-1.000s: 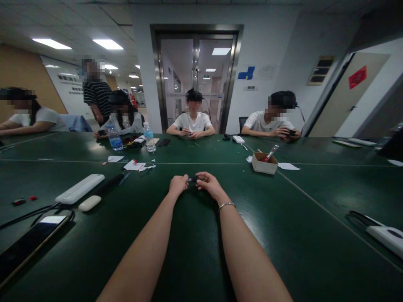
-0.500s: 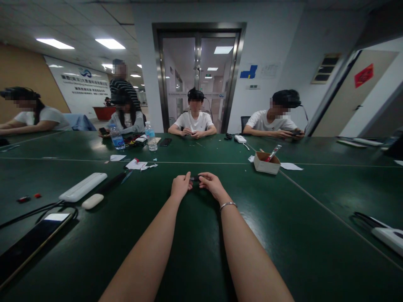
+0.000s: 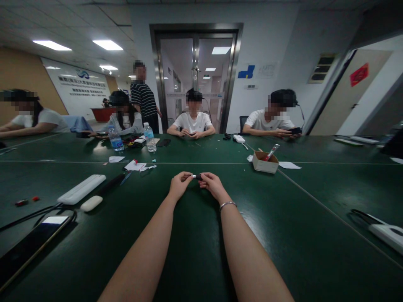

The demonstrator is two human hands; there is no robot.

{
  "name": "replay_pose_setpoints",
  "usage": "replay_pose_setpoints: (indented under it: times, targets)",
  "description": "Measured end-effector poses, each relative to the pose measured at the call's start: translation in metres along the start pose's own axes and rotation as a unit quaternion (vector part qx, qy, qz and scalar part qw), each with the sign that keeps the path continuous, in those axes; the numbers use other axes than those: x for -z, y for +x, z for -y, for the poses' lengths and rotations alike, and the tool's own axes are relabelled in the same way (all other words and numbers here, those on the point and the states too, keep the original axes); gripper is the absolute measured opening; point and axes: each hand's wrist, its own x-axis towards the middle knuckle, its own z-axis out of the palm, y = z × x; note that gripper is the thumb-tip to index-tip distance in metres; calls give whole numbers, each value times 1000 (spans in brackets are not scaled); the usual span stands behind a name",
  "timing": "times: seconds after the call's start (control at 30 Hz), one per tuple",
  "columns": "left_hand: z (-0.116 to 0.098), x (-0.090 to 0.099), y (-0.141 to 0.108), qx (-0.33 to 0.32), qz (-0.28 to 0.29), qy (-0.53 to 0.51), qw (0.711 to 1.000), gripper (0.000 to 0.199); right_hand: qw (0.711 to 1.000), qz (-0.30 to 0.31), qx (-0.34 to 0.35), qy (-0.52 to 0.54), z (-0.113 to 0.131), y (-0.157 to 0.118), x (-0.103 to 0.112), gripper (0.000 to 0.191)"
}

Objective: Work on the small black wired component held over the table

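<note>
Between my hands, just above the green table (image 3: 201,235), is a small black stick with a shiny silver end (image 3: 194,177), perhaps a USB stick. My right hand (image 3: 213,185), with a bracelet on the wrist, pinches its black part. The thumb and fingers of my left hand (image 3: 179,184) close at the silver end. Whether the left fingertips hold a separate piece, such as a cap, is too small to tell.
To the left lie a phone (image 3: 34,247), a white power strip (image 3: 82,189), a white oval case (image 3: 91,204) and cables. A small open box (image 3: 265,163) stands ahead right, paper scraps (image 3: 135,165) ahead left. Two bottles (image 3: 149,137) stand farther off; several people sit around.
A silver part now shows between my hands, where only black showed before. My left hand has shifted slightly left. The standing person behind has moved to the right.
</note>
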Motion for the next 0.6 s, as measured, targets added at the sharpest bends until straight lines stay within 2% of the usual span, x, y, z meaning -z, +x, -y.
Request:
replay_pose_setpoints:
  times: [0.4,0.6]
  targets:
    - [0,4,0,46,7,14,999,35,1000,9,-4,-26,1,0,0,22]
    - [-1,4,0,38,6,13,999,36,1000,10,-6,-27,1,0,0,22]
